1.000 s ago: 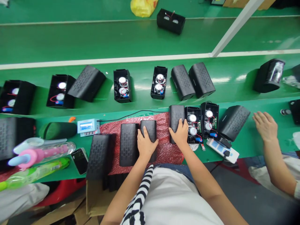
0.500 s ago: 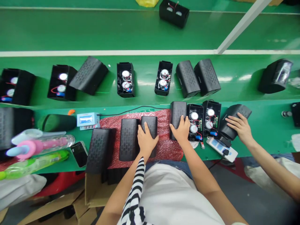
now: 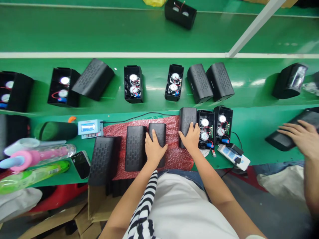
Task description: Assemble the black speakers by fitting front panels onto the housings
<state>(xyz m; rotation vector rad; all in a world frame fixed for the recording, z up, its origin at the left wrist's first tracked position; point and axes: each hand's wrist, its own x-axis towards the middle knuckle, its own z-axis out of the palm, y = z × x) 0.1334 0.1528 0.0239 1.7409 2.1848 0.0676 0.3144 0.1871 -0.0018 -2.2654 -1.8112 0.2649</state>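
My left hand (image 3: 154,149) spans a black speaker case (image 3: 159,131) lying on red bubble wrap (image 3: 173,156), its thumb at the right edge and its fingers toward the left edge. My right hand (image 3: 191,137) grips another speaker case (image 3: 187,116) across its width, thumb on the left side. To the left of my left hand lies a third black case (image 3: 136,146) with a brick-patterned face. Right beside my right hand stand two open speaker housings, one (image 3: 206,129) nearer and one (image 3: 223,124) farther, showing round drivers, red wires and blue parts.
A co-worker's hand (image 3: 300,136) rests on a black case (image 3: 281,141) at right. A power strip (image 3: 233,156) lies near the front edge. At left are a phone (image 3: 81,164), bottles and a light-blue device (image 3: 90,127). More housings line the raised green shelf (image 3: 154,106).
The co-worker's hand has moved right with the black case, away from the power strip. My two hands keep the same hold, and the view has shifted slightly.
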